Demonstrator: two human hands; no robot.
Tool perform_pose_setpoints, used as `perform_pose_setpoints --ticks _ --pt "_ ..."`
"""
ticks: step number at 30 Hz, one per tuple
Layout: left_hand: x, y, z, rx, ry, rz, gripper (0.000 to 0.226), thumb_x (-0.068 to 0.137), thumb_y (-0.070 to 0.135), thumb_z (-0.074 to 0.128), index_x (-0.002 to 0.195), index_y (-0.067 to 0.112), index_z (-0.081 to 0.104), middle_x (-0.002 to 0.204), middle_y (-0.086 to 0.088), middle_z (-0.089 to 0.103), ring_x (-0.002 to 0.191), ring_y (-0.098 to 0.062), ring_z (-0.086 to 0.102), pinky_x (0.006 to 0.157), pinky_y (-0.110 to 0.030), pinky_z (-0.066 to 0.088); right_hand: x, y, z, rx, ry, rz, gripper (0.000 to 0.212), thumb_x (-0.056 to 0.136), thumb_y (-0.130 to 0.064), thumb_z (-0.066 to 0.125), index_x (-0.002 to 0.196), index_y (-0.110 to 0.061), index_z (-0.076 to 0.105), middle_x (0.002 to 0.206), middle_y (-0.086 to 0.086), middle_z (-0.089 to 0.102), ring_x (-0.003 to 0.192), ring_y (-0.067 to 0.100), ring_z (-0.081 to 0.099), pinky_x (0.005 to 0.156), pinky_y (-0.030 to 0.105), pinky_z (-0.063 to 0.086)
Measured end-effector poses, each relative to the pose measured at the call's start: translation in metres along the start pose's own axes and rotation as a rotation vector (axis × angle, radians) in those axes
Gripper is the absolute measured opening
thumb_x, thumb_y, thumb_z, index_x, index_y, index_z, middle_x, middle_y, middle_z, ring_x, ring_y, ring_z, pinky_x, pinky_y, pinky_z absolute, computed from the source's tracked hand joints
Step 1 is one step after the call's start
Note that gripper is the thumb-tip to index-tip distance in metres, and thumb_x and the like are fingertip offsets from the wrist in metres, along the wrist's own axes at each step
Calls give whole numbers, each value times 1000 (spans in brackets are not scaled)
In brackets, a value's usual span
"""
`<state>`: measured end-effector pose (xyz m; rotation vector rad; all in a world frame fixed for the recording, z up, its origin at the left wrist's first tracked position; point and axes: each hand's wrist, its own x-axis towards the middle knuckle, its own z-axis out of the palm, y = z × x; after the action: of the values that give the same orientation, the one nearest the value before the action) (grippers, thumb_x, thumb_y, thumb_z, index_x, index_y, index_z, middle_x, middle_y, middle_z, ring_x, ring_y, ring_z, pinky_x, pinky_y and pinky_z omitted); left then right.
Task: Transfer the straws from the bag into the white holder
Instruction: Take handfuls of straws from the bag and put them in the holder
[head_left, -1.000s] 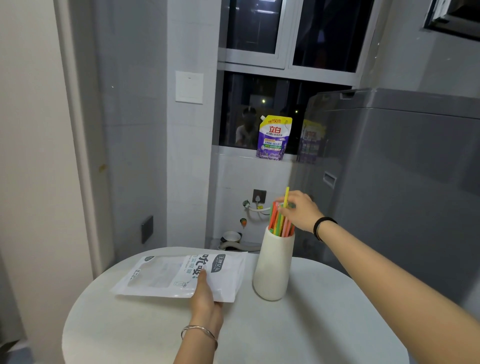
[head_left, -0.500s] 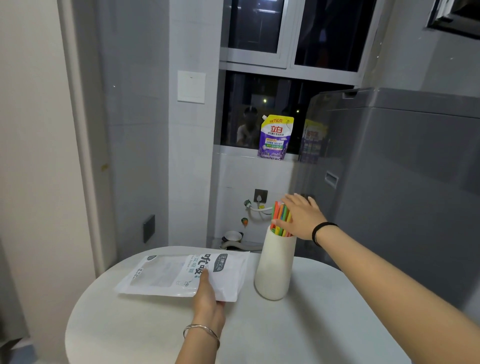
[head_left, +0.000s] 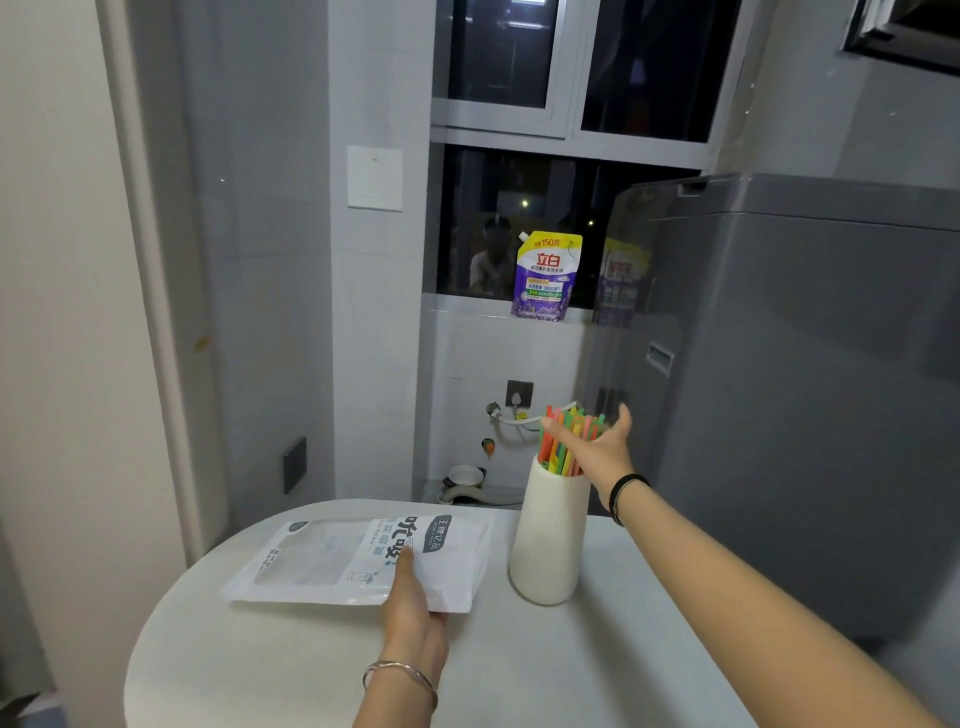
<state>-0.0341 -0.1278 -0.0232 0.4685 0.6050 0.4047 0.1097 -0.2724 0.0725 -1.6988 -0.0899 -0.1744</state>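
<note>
White round desk (head_left: 249, 654) with the task's things. The straws (head_left: 563, 441) – orange, green, yellow and pink – stand bunched in the white holder (head_left: 549, 540), their tops fanning above its rim. The right hand (head_left: 597, 449) is spread flat just beside and behind those tops, fingers straight, grasping nothing; whether the palm touches them cannot be told. To the holder's left the bag (head_left: 343, 561) lies flat on the desk, and the left hand (head_left: 413, 605) pinches its near edge, thumb on top and fingers below. The bag carries large dark Chinese characters and a dark label, seen sideways and not surely legible. On the window ledge (head_left: 467, 307) stands a purple pouch (head_left: 546, 275) – marked "立白" in red and "150克" at its top.
</note>
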Motion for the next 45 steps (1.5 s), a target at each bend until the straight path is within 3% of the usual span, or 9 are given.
perform_pose_setpoints --ticks 7,10,13,17,22,26,32,37,45 --pt "2 -1 -1 -6 4 -27 42 98 23 51 138 12 47 114 -3 64 76 -14 57 64 -32 51 6 12 21 -82 -11 -16 111 59 -34 87 146 -20 19 141 5 42 126 25 47 107 42 38" --pt "2 -1 0 -6 3 -32 42 98 23 51 138 13 47 106 -2 64 75 -13 58 55 -29 54 10 11 25 -66 11 -4 51 66 -24 84 107 -16 56 103 5 65 95 23 62 80 31 51" --pt "-1 -2 2 -17 14 -30 44 98 23 51 140 12 46 122 -9 61 81 -18 59 55 -29 54 11 8 22 -34 47 -36 20 74 -15 76 81 -17 58 75 0 61 78 22 62 61 24 47" --pt "2 -4 2 -42 22 -30 42 98 22 52 138 13 47 93 1 62 75 -14 57 36 -22 51 12 1 13 16 58 -132 19 77 -12 72 84 -18 56 78 -1 60 75 17 60 58 20 45" --pt "1 -4 2 -31 -7 -39 41 98 22 51 138 12 47 108 -4 61 75 -14 58 59 -32 53 8 4 5 -151 -140 -182 58 69 -17 81 116 -21 47 105 -2 54 92 13 56 65 21 49" --pt "1 -1 1 -38 -2 -28 40 98 20 51 137 12 48 114 -6 58 75 -14 58 63 -31 47 7 0 -2 -240 -90 -290 84 70 -21 81 139 -27 33 136 3 44 119 21 48 97 42 48" --pt "-8 6 1 17 -61 -20 42 96 22 55 137 12 50 124 -9 61 79 -15 61 86 -40 49 -1 -9 -8 -802 -135 -436 65 84 -47 60 141 -23 39 153 2 30 139 25 28 116 47 22" --pt "-18 16 -3 148 -172 -4 44 95 31 57 134 11 53 128 -9 64 105 -25 63 93 -41 49 -52 -19 -5 -312 62 -575 40 88 -32 60 126 -23 52 136 -3 46 127 14 43 109 35 36" --pt "-38 27 -16 391 -363 18 39 97 30 51 128 7 57 116 -10 71 100 -22 69 76 -32 58 -145 33 7 53 -344 83 23 88 -33 60 105 -19 65 108 2 69 96 15 66 81 28 55"
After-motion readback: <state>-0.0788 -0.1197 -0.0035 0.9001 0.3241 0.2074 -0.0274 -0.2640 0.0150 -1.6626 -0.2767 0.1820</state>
